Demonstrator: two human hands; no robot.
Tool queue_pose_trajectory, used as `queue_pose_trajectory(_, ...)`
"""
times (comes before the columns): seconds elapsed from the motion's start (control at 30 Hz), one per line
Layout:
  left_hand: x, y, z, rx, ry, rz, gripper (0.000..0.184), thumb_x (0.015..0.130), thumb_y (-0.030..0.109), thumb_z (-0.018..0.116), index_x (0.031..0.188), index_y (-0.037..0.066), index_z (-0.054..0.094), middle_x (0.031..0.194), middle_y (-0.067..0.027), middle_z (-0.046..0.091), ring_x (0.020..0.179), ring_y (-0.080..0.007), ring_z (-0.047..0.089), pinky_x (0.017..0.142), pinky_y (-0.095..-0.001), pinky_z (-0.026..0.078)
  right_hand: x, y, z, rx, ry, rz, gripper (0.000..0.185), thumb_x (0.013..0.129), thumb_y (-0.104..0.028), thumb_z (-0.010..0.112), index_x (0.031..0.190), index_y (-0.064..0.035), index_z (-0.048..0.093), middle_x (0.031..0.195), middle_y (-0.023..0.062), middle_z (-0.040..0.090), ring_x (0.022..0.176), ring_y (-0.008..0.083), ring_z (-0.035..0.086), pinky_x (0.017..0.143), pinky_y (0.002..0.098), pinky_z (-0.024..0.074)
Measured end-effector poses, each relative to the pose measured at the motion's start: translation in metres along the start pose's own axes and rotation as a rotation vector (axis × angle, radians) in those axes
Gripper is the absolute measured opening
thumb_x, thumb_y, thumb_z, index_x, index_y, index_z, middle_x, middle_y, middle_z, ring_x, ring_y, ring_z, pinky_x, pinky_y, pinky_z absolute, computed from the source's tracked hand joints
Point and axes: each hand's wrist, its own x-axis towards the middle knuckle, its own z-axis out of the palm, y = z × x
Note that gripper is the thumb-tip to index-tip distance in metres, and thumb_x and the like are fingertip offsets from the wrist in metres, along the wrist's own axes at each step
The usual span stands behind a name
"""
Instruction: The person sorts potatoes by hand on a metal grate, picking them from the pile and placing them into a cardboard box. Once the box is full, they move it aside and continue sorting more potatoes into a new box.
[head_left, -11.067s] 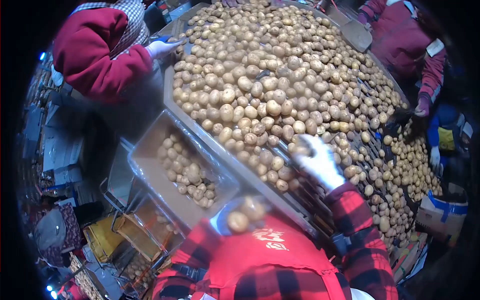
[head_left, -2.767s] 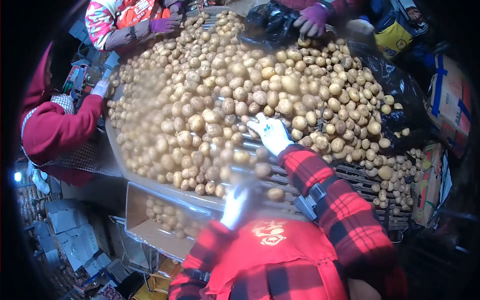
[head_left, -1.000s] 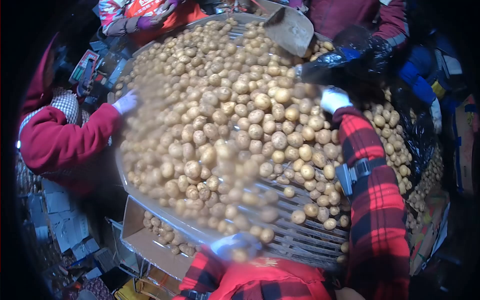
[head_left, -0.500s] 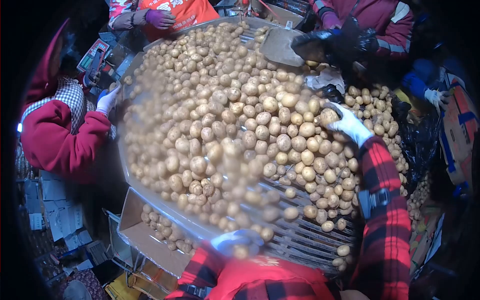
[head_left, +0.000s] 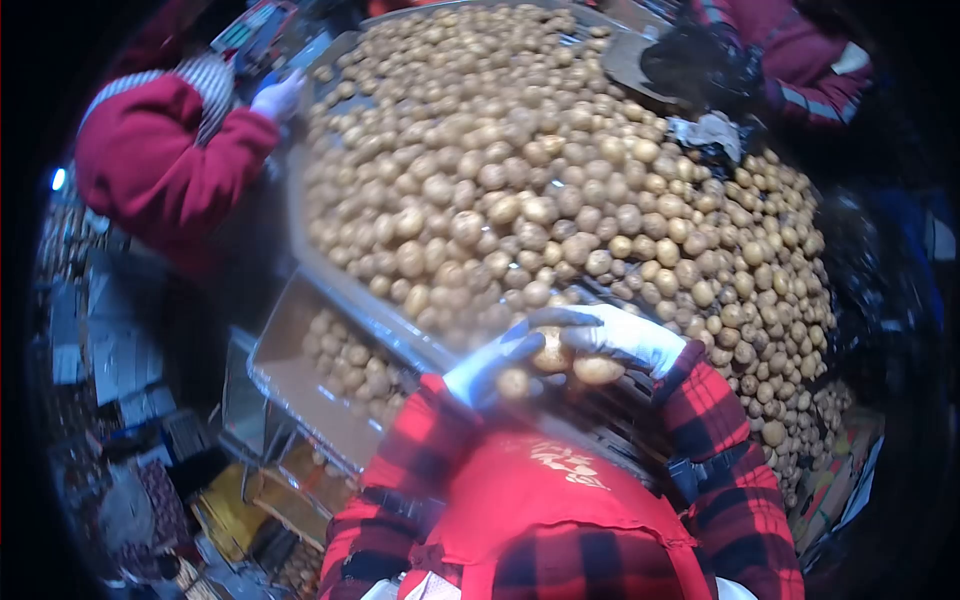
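Observation:
Both my hands wear whitish gloves and are close together in front of my red apron, at the near edge of a wide potato heap (head_left: pixel 560 210). My right hand (head_left: pixel 635 337) curls from above over a pale potato (head_left: pixel 598 370). Between the two hands sits another potato (head_left: pixel 552 352), touched by the right fingertips. My left hand (head_left: pixel 493 366) is blurred and bent around a smaller potato (head_left: pixel 513 384) at its underside. Dark slats (head_left: pixel 630 405) show partly below the hands.
A metal rim (head_left: pixel 370 308) borders the heap at left. Below it stands a cardboard box (head_left: pixel 290 345) holding potatoes. A co-worker in a maroon sleeve (head_left: pixel 170 150) stands at left; another maroon sleeve (head_left: pixel 800 70) is at upper right, beside a black plastic bag (head_left: pixel 700 65).
My right hand has come from the far right of the heap back toward my body with potatoes, meeting my left hand. The view has tilted down, so the heap sits higher.

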Motion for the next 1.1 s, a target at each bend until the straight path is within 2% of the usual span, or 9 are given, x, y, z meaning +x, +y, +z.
queue_pose_trajectory(0.17, -0.064, -0.018, -0.030, -0.147, 0.091, 0.159, 0.072, 0.097, 0.042, 0.061, 0.150, 0.002, 0.036, 0.142, -0.0137, 0.053, 0.124, -0.0256, 0.058, 0.105, -0.0383, 0.048, 0.038, 0.030, 0.027, -0.201, -0.154, -0.130, 0.055, 0.103, -0.038, 0.053, 0.144, -0.0012, 0.048, 0.143, 0.0142, 0.054, 0.127, 0.0217, 0.056, 0.103, 0.0384, 0.0502)
queue_pose_trajectory(0.3, -0.112, -0.054, -0.065, -0.208, 0.263, 0.275, 0.076, 0.095, 0.041, 0.065, 0.154, 0.008, 0.031, 0.147, -0.0132, 0.048, 0.117, -0.0257, 0.061, 0.091, -0.0336, 0.055, 0.060, 0.042, 0.054, 0.087, -0.122, 0.111, 0.076, 0.087, -0.044, 0.075, 0.141, 0.0020, 0.048, 0.132, 0.0142, 0.060, 0.120, 0.0227, 0.060, 0.099, 0.0357, 0.0520)
queue_pose_trajectory(0.5, -0.190, -0.090, -0.072, -0.447, 0.243, 0.382, 0.069, 0.095, 0.035, 0.065, 0.153, 0.015, 0.034, 0.137, -0.0133, 0.053, 0.103, -0.0287, 0.065, 0.072, -0.0315, 0.056, 0.118, 0.063, 0.102, -0.215, -0.176, 0.217, 0.056, 0.093, -0.044, 0.069, 0.124, 0.0027, 0.061, 0.107, 0.0096, 0.067, 0.089, 0.0149, 0.064, 0.076, 0.0285, 0.0529)
queue_pose_trajectory(0.6, -0.239, -0.111, -0.072, -0.450, 0.312, 0.540, 0.068, 0.095, 0.032, 0.063, 0.153, 0.015, 0.033, 0.137, -0.0142, 0.054, 0.103, -0.0302, 0.066, 0.071, -0.0311, 0.056, 0.143, 0.054, 0.153, -0.238, -0.243, 0.002, 0.048, 0.096, -0.041, 0.067, 0.117, 0.0023, 0.066, 0.108, 0.0082, 0.069, 0.091, 0.0143, 0.066, 0.076, 0.0265, 0.0540)
queue_pose_trajectory(0.73, -0.324, -0.138, -0.079, 0.139, 0.839, 0.668, 0.063, 0.097, 0.023, 0.061, 0.153, 0.010, 0.034, 0.137, -0.0161, 0.054, 0.107, -0.0275, 0.067, 0.076, -0.0324, 0.058, 0.186, 0.065, 0.201, -1.490, -0.275, -0.725, 0.031, 0.077, -0.009, 0.074, 0.108, -0.0126, 0.073, 0.132, 0.0155, 0.061, 0.110, 0.0368, 0.062, 0.094, 0.0442, 0.0507)
queue_pose_trajectory(0.77, -0.343, -0.154, -0.085, -0.081, 0.692, 0.955, 0.060, 0.098, 0.016, 0.060, 0.152, 0.005, 0.036, 0.139, -0.0158, 0.054, 0.113, -0.0253, 0.065, 0.086, -0.0351, 0.057, 0.189, 0.078, 0.204, -1.620, -0.251, -0.794, 0.032, 0.076, -0.009, 0.074, 0.108, -0.0101, 0.072, 0.128, 0.0161, 0.063, 0.110, 0.0368, 0.062, 0.094, 0.0453, 0.0511)
queue_pose_trajectory(0.83, -0.384, -0.154, -0.079, -0.093, 0.992, 0.937, 0.067, 0.095, 0.024, 0.065, 0.153, 0.012, 0.034, 0.138, -0.0225, 0.054, 0.097, -0.0344, 0.069, 0.061, -0.0376, 0.061, 0.186, 0.105, 0.194, -1.526, -0.284, -0.776, 0.034, 0.076, -0.011, 0.075, 0.110, -0.0079, 0.072, 0.127, 0.0164, 0.064, 0.110, 0.0361, 0.062, 0.094, 0.0454, 0.0514)
queue_pose_trajectory(0.93, -0.432, -0.222, -0.155, 0.175, 1.605, 0.592, 0.052, 0.096, 0.016, 0.065, 0.144, 0.004, 0.047, 0.117, -0.0145, 0.064, 0.097, -0.0247, 0.069, 0.076, -0.0328, 0.059, 0.167, 0.127, 0.181, -1.456, -0.296, -0.542, 0.034, 0.079, -0.011, 0.074, 0.112, -0.0046, 0.071, 0.128, 0.0182, 0.064, 0.112, 0.0385, 0.062, 0.096, 0.0454, 0.0514)
queue_pose_trajectory(1.1, -0.486, -0.268, -0.125, -0.009, 1.364, 0.435, 0.035, 0.099, 0.022, 0.061, 0.125, -0.001, 0.063, 0.110, -0.0120, 0.071, 0.099, -0.0214, 0.070, 0.083, -0.0342, 0.058, 0.145, 0.138, 0.149, -1.365, -0.208, -0.349, 0.032, 0.084, -0.009, 0.070, 0.115, -0.0046, 0.070, 0.127, 0.0165, 0.065, 0.116, 0.0355, 0.063, 0.102, 0.0428, 0.0500)
